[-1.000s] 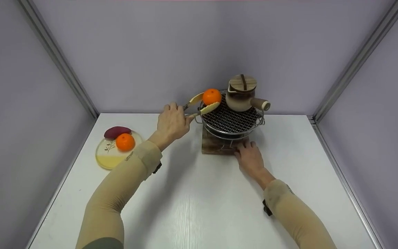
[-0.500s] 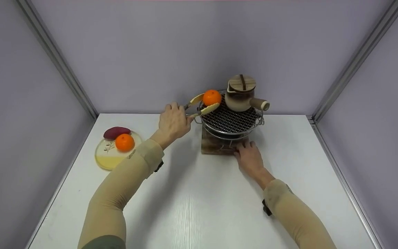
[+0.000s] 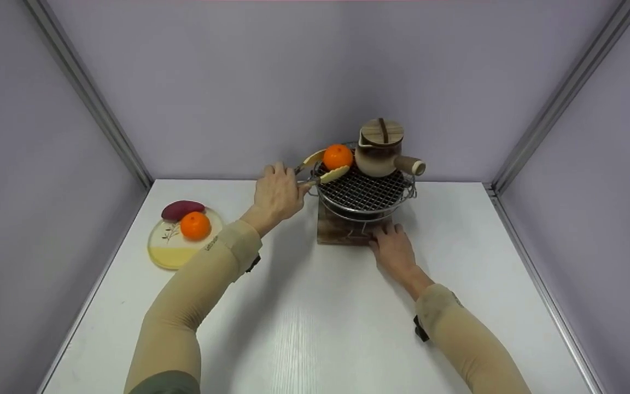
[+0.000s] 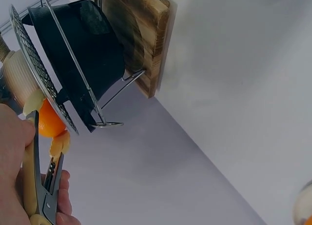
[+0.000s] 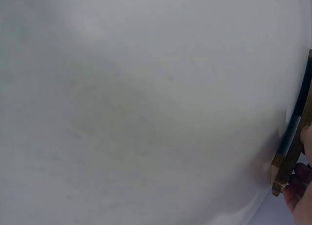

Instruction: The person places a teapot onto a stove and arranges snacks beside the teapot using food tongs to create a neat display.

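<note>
My left hand (image 3: pixel 278 192) grips a pair of tongs (image 4: pixel 33 171) with pale scalloped tips. The tips lie on either side of an orange (image 3: pixel 338 157), which sits at the left rear of the round wire grill (image 3: pixel 367 191). Beside it on the grill stands a brown and cream teapot (image 3: pixel 376 161) with a wooden lid and a side handle. Under the stove is a square wooden base (image 3: pixel 337 232). My right hand (image 3: pixel 395 251) holds this base by its front right corner; the right wrist view catches only fingers and the base's edge.
On the left of the white table (image 3: pixel 315 317), a plate (image 3: pixel 170 257) bears a second orange (image 3: pixel 195 226) and a purple sweet potato (image 3: pixel 182 210). The black stove body (image 4: pixel 80 49) stands in a wire frame. Grey walls (image 3: pixel 238 82) rise behind and at both sides.
The tongs and the orange between their tips have shifted slightly right and toward me, closer to the teapot. My right hand stays at the base's corner.
</note>
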`<state>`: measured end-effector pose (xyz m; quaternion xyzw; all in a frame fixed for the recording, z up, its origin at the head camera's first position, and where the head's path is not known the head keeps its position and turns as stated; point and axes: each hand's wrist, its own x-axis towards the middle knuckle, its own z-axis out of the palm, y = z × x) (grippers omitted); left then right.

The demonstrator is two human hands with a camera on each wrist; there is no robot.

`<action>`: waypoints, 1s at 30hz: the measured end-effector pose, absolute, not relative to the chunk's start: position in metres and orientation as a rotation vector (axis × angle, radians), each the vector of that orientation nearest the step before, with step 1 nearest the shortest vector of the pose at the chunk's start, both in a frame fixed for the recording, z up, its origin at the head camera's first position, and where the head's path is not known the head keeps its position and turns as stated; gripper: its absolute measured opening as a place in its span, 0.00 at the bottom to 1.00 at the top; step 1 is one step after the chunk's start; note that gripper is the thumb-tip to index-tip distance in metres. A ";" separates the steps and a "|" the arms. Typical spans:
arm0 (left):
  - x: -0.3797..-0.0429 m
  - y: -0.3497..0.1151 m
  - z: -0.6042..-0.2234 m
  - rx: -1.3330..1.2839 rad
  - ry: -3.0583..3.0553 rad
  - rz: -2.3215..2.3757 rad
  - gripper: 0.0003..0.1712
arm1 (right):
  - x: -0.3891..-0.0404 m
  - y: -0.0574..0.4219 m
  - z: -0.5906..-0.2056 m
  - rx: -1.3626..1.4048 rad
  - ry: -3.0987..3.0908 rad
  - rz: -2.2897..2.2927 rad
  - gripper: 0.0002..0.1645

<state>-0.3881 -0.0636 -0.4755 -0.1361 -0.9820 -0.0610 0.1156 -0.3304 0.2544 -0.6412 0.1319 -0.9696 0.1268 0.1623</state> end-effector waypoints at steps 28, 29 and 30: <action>-0.383 -0.063 -0.475 -0.412 -2.843 -0.175 0.38 | -0.332 0.254 -0.641 0.357 -2.783 0.331 0.17; -0.382 -0.064 -0.475 -0.413 -2.844 -0.178 0.37 | -0.332 0.254 -0.640 0.357 -2.784 0.331 0.17; -0.382 -0.064 -0.475 -0.413 -2.848 -0.182 0.37 | -0.331 0.254 -0.640 0.356 -2.787 0.331 0.17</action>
